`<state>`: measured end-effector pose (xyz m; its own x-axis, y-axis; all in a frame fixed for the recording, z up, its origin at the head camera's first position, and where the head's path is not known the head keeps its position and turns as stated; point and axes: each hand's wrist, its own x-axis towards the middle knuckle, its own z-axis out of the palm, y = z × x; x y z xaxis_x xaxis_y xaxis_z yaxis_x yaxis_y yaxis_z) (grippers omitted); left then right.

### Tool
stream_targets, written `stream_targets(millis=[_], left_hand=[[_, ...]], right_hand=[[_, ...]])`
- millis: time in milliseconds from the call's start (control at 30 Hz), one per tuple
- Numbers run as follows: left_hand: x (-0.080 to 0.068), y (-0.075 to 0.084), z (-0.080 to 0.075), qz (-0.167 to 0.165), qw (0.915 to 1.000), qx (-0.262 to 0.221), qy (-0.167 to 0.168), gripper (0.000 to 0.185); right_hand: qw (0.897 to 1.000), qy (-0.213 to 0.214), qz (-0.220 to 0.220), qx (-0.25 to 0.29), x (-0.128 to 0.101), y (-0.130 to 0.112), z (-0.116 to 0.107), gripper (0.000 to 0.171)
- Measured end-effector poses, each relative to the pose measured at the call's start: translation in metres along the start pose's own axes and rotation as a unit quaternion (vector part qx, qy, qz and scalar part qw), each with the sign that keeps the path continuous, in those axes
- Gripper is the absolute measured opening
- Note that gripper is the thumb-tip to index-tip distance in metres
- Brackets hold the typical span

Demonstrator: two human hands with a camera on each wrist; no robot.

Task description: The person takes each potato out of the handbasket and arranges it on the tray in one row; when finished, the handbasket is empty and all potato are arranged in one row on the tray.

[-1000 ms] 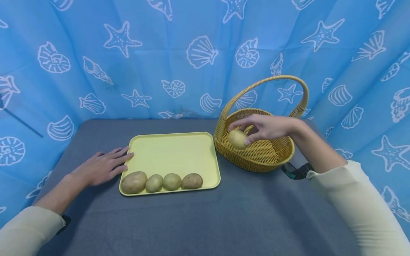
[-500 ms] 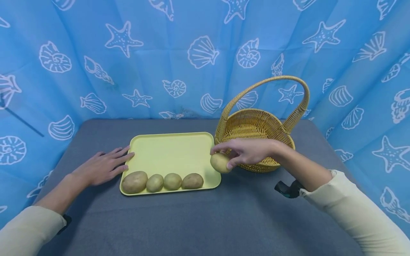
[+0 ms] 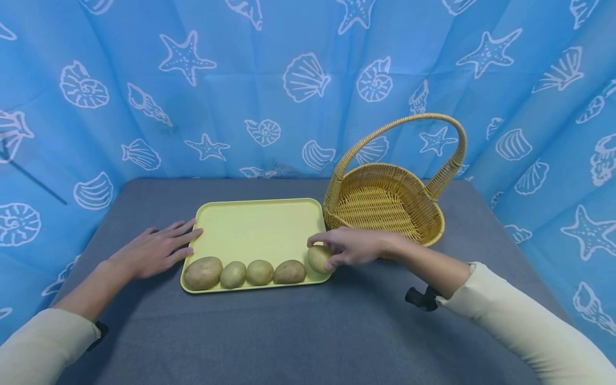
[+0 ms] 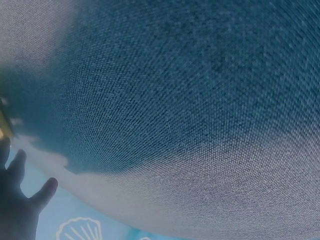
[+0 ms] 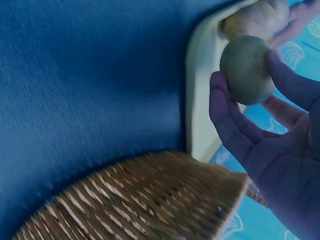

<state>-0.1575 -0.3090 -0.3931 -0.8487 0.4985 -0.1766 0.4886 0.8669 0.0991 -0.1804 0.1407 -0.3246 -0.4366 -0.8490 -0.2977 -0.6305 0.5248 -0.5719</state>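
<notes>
Potato [image 3: 320, 258], carried from beside the basket [image 3: 385, 206] to the tray [image 3: 260, 230] corner, stands upright, pinched by right hand [image 3: 348, 247]; left hand [image 3: 151, 250] stays flat, fingers spread.

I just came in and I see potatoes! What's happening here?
A person's right hand holds a potato in its fingers at the right end of a yellow tray, beside a row of four potatoes lying there. The left hand rests flat on the table, touching the tray's left edge. The wicker basket looks empty.
</notes>
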Motion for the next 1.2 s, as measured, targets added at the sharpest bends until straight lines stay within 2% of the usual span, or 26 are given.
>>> stream_targets(millis=[133, 233, 333, 467, 600, 900, 1067, 1200], left_hand=[[0.0, -0.002, 0.0, 0.0, 1.0, -0.003, 0.001, 0.06], [0.0, -0.002, 0.0, 0.0, 1.0, -0.005, 0.001, 0.06], [-0.001, -0.001, 0.0, 0.002, 1.0, -0.007, 0.0, 0.06], [-0.001, -0.002, 0.0, 0.005, 1.0, -0.003, -0.002, 0.06], [-0.001, -0.003, -0.001, 0.002, 1.0, 0.001, 0.0, 0.06], [-0.004, -0.007, 0.001, 0.002, 1.0, 0.005, -0.004, 0.059], [-0.005, -0.009, 0.002, 0.0, 1.0, 0.005, 0.001, 0.059], [-0.006, -0.01, 0.003, -0.004, 1.0, 0.002, 0.005, 0.059]], right_hand=[[1.0, 0.013, -0.005, 0.01, 0.007, 0.002, 0.009, 0.055], [1.0, 0.014, 0.012, 0.017, 0.011, 0.002, 0.01, 0.053], [0.999, -0.014, 0.029, 0.038, 0.013, 0.003, 0.01, 0.056], [0.998, -0.044, 0.022, 0.04, 0.012, 0.006, 0.011, 0.062], [0.999, -0.031, 0.017, 0.025, 0.011, 0.008, 0.012, 0.064], [0.997, -0.038, 0.028, 0.059, 0.01, 0.006, 0.009, 0.066], [0.994, -0.033, 0.042, 0.098, -0.004, -0.001, -0.005, 0.068], [0.993, -0.001, 0.045, 0.11, -0.028, -0.005, -0.022, 0.065]])
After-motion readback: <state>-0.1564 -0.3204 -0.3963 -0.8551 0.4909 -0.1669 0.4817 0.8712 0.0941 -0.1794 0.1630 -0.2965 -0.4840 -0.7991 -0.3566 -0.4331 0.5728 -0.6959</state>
